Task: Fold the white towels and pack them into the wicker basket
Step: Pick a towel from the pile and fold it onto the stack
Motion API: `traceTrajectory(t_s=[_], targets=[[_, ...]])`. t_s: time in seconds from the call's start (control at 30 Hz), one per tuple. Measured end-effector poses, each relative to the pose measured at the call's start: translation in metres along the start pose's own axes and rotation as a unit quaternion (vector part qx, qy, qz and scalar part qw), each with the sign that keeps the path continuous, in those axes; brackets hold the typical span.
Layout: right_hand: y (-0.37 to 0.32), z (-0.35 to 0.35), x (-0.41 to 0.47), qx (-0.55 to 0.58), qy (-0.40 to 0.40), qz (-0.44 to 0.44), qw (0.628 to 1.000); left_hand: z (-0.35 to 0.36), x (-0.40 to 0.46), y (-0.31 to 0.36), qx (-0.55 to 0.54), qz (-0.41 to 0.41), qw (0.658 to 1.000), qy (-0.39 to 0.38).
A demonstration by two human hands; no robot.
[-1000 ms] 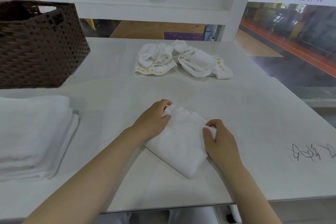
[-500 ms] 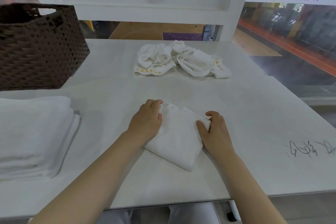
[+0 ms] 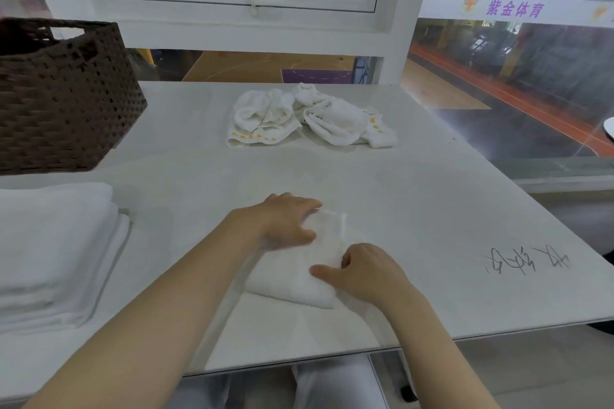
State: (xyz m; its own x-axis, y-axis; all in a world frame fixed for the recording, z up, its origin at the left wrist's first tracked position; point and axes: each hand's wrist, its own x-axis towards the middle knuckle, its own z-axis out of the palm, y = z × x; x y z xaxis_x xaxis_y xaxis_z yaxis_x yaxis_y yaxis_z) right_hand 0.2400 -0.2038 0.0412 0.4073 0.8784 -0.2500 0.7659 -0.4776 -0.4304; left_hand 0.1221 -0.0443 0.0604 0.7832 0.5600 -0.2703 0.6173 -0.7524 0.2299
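The left hand point(image 3: 288, 222) is laid flat on the far left part of a folded white towel point(image 3: 310, 267), its fingers stretched out and pressed onto the cloth; its outline is blurred. The right hand point(image 3: 368, 271) is set on the towel's right edge, with the thumb extended leftward over the cloth and the fingers bent down at the edge; whether cloth is pinched beneath them cannot be told.

The towel is seen as a small, thick, plain white rectangle, folded into several layers, with a rounded fold along its near edge. It is lain on the table point(image 3: 415, 209) near the front edge, partly covered by both hands, between the two wrists.

Taking that towel as the landmark: far to its left, at the table's left side, a stack of folded white towels point(image 3: 50, 252) is found, layered and neat. Behind the stack and to the far left of the towel, a dark brown wicker basket point(image 3: 66, 103) is stood upright, with a handle cut-out in its wall; its inside cannot be seen. Beyond the towel, toward the window, a heap of crumpled white towels point(image 3: 309, 118) with yellow edge markings is left unfolded. To the towel's right, dark handwriting point(image 3: 528, 259) is marked on the table surface.
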Motion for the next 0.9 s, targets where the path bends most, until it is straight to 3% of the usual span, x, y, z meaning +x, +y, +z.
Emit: traceTrajectory(t_s=[0.2, 0.33, 0.4, 0.5, 0.63, 0.9], targets=[[-0.015, 0.001, -0.007, 0.029, -0.079, -0.081, 0.993, -0.01, -0.029, -0.017, 0.055, -0.068, 0.994, -0.059], [-0.032, 0.01, -0.008, 0.038, -0.079, -0.138, 0.987, -0.01, -0.057, -0.034, -0.073, -0.084, 0.991, -0.078], [-0.04, 0.013, -0.008, 0.036, -0.071, -0.169, 0.982, -0.009, -0.071, -0.037, -0.087, -0.058, 0.993, -0.054], [-0.052, 0.014, -0.006, 0.028, -0.068, -0.207, 0.976, -0.009, -0.085, -0.043, 0.015, 0.002, 1.0, -0.014], [-0.068, 0.015, -0.001, 0.058, -0.121, -0.237, 0.962, -0.018, -0.107, -0.054, 0.166, 0.058, 0.984, 0.018], [-0.103, 0.013, 0.001, 0.053, -0.228, -0.292, 0.927, -0.015, -0.141, -0.069, 0.024, -0.062, 0.986, -0.15]])
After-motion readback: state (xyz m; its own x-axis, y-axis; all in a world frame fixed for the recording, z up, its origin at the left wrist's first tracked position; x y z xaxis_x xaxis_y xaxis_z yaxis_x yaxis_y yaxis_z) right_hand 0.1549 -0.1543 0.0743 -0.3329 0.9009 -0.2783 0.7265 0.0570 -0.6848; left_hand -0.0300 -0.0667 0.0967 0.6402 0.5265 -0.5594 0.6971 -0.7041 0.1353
